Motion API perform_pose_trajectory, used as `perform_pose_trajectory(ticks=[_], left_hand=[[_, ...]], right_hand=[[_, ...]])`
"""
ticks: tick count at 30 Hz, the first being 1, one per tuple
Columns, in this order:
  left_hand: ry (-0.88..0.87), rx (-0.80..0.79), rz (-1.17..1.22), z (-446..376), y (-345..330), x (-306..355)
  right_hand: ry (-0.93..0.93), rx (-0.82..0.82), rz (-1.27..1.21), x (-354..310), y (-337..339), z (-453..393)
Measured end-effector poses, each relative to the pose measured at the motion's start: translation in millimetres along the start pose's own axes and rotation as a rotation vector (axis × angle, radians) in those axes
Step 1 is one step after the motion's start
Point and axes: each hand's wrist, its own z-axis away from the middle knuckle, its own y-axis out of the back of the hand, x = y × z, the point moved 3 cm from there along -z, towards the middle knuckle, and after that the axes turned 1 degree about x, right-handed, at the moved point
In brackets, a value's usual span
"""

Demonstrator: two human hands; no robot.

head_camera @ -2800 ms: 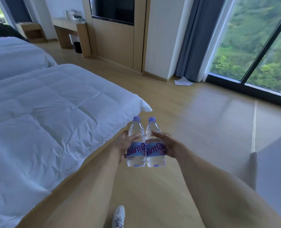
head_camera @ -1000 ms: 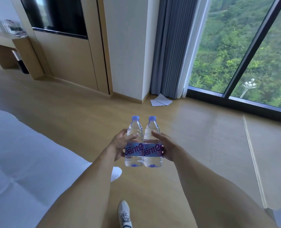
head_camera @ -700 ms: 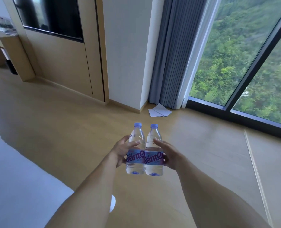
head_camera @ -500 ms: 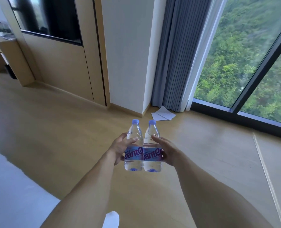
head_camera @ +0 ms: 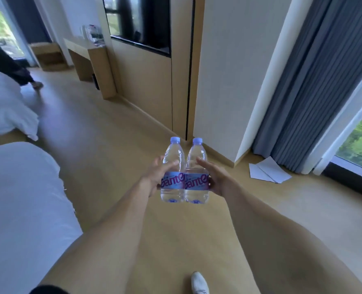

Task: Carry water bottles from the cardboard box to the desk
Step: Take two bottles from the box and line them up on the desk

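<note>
Two clear water bottles with pale blue caps and purple labels stand upright side by side in front of me, above the wooden floor. My left hand (head_camera: 154, 175) grips the left bottle (head_camera: 172, 187) around its label. My right hand (head_camera: 217, 179) grips the right bottle (head_camera: 197, 187) the same way. The bottles touch each other. A wooden desk (head_camera: 84, 47) stands against the far wall at upper left, with small items on its top. No cardboard box is in view.
A white bed (head_camera: 17, 209) runs along my left, a second bed (head_camera: 4, 102) beyond it. A person's dark-clad leg (head_camera: 10, 68) shows behind that bed. White papers (head_camera: 267, 172) lie by the grey curtain (head_camera: 315, 81). A wall-mounted screen (head_camera: 139, 22) sits ahead. Wooden floor stretches toward the desk.
My view has swung left: the window has slid off to the right, and the desk and beds have come into sight. Both hands still hold the bottles the same way.
</note>
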Motion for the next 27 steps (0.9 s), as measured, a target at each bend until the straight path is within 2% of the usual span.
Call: perform_pose_trajectory(ticks=[7,14,27], left_hand=[[-0.043,0.261,0.088,-61,25,66],[-0.041,0.451,0.194,-101,66,82],[-0.038,0.476,0.327,-233,196,85]], right_hand=[[0.016,-0.242,0.069,-85,-34,-106],[-0.029,-0.432,0.097,-124,-89,-168],[-0.083,-0.504,0.203,-145,-214,-322]])
